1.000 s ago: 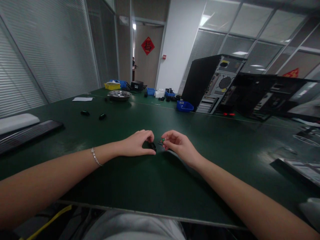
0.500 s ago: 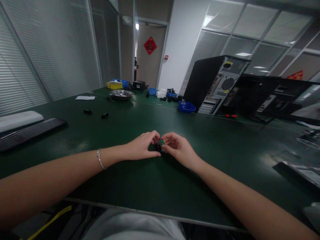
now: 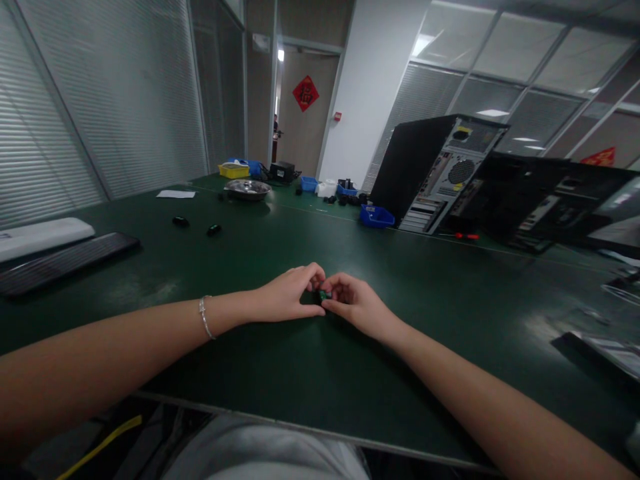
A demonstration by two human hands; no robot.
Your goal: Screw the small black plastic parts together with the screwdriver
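Over the middle of the green table (image 3: 280, 373), my two hands meet with the fingertips close together. My right hand (image 3: 357, 303) pinches a small green circuit board (image 3: 325, 294) between thumb and fingers. My left hand (image 3: 290, 293) curves its fingers and thumb around a small black part, which is now mostly hidden by the fingers and the board. Whether board and black part touch, I cannot tell. Farther off to the left lie two small black pieces, one plain black piece (image 3: 181, 221) and one black piece with green on it (image 3: 214, 230).
A keyboard (image 3: 70, 263) lies at the left. Toward the back stand a round metal bowl (image 3: 247, 191), a yellow bin (image 3: 233, 171), a blue bin (image 3: 377, 217) and a black computer tower (image 3: 435, 173). A dark flat item (image 3: 600, 353) lies at the right edge.
My right hand has brought the green circuit board lower and closer against the black part, which shows less now. The whole view has shifted slightly.
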